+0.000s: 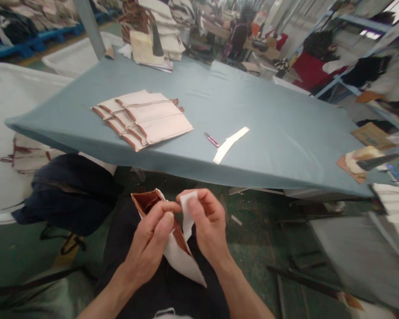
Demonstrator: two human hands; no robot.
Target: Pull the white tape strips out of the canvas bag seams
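Note:
My left hand (154, 232) is closed on the edge of a cream fabric pouch (182, 263) with a brown lining, held above my lap. The pouch's brown inside shows at its upper left opening. Between the thumb and fingers of my right hand (211, 221), a white strip (188, 212) is pinched; it hangs down beside the pouch's edge. My two hands are close together, the left fingertips near the strip. Whether the strip is attached to the pouch I cannot tell.
On the blue-green table (269, 141) lie a stack of similar cream pouches (159, 117), small thread snips (211, 139) and pale strips (231, 144). A dark blue cloth bundle (69, 190) sits at the left, by a white bin (6, 97). Fabric piles (149, 42) stand at the back.

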